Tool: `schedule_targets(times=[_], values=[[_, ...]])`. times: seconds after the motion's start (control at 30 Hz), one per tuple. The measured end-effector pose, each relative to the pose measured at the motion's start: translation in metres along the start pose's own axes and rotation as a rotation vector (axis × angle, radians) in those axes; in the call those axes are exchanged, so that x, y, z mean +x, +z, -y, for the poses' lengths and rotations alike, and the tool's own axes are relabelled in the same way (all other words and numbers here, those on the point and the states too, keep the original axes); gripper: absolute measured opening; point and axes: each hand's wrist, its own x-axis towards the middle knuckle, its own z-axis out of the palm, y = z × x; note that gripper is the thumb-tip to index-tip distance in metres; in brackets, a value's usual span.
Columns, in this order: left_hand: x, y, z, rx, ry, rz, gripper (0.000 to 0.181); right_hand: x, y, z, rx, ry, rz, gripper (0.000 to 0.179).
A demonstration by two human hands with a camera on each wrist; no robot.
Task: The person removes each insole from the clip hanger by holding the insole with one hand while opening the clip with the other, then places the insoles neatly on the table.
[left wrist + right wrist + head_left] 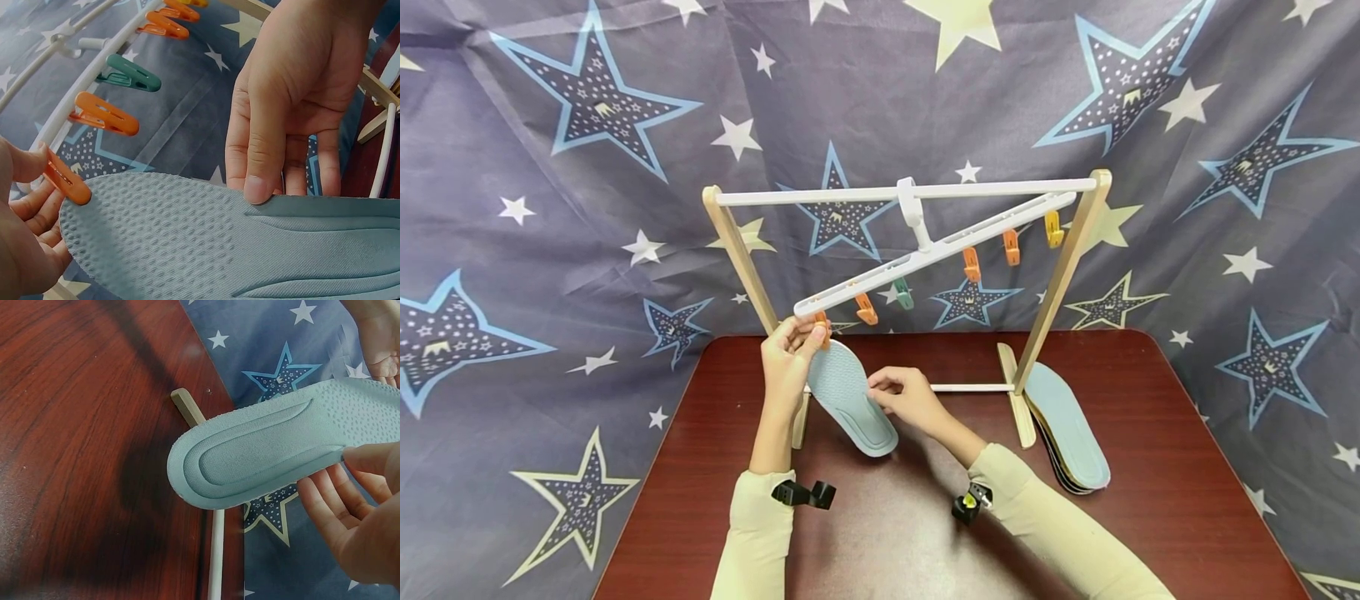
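Note:
A light blue insole (pixel 850 396) hangs at a slant under the low left end of a white clip hanger (pixel 880 273). Its dimpled toe end is up, with an orange clip (pixel 67 180) overlapping the edge there. My left hand (pixel 786 358) pinches that clip, thumb on its near side and the other fingers partly behind the insole. With thumb and fingers, my right hand (pixel 910 396) pinches the insole's side edge near mid-length. In the right wrist view the smooth heel end (pixel 250 453) stands out over the table.
The hanger tilts from its hook (pixel 912 212) on a wooden rack with a white top bar (pixel 812 197). Along it hang more orange clips (pixel 972 264), a green clip (pixel 902 293) and a yellow clip (pixel 1053 229). Stacked insoles (pixel 1067 425) lie right of the rack on the brown table (pixel 1165 467).

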Motion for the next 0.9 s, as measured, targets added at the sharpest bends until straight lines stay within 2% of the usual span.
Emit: schedule_targets(times=[0.33,0.63,0.9], values=[[-0.0006,0.0007,-0.0008,-0.069,0.018,0.025,0.018,0.0005,-0.0001,0.0001,0.007,0.007,-0.011,0.017],[0.0008,-0.0001,0.0008,-0.045,-0.018,0.019,0.028,0.0027,0.0009,-0.0016,0.011,0.007,-0.013,0.017],[0.0013,-0.0001,-0.0002,-0.028,-0.014,0.013,0.028,0.0019,0.002,0.0001,0.006,0.012,-0.015,0.017]])
